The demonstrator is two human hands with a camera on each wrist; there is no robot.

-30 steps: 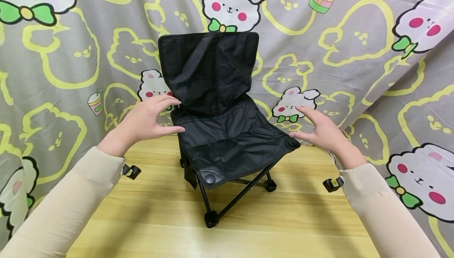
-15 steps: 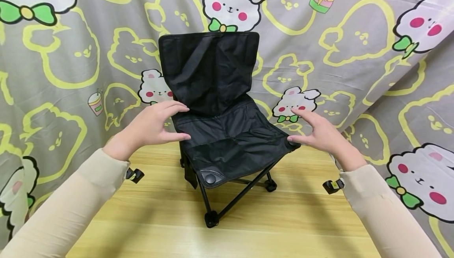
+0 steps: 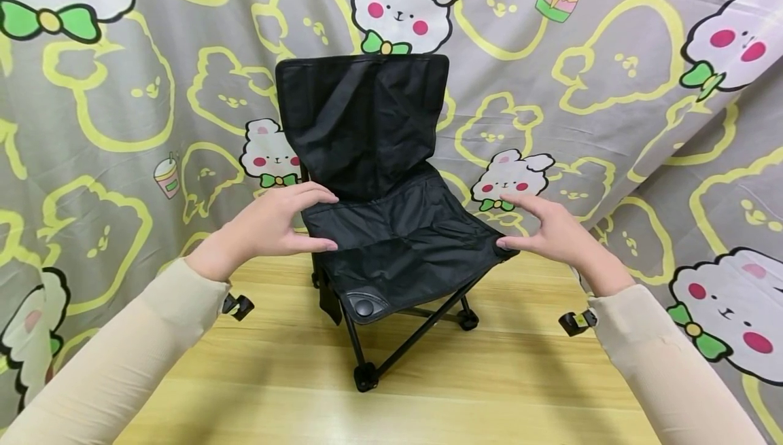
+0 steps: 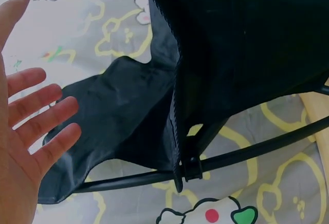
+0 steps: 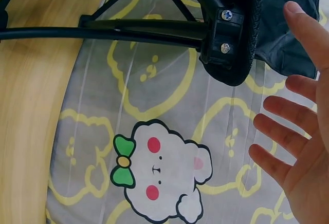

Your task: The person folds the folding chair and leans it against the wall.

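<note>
Flanking the chair, the left hand and the right hand were held out, and nothing was gripped by either. Mid-scene the chair was set, unfolded and upright on the wood, its back at the far side and the curtain hung beyond. Thumb and fingers of the left hand were parted wide across the view of the seat's left edge. At the right corner, the right hand was just as widely opened; its thumb tip was seen over the corner cap, but whether contact was made could not be told. From the right wrist, a screwed bracket was shown near the spread fingers. Lining-up was judged to be the step in hand, with no hold yet taken. For the next move, it was judged, an even grip on both sides would be called for, with fingertips kept clear of folding joints.
</note>
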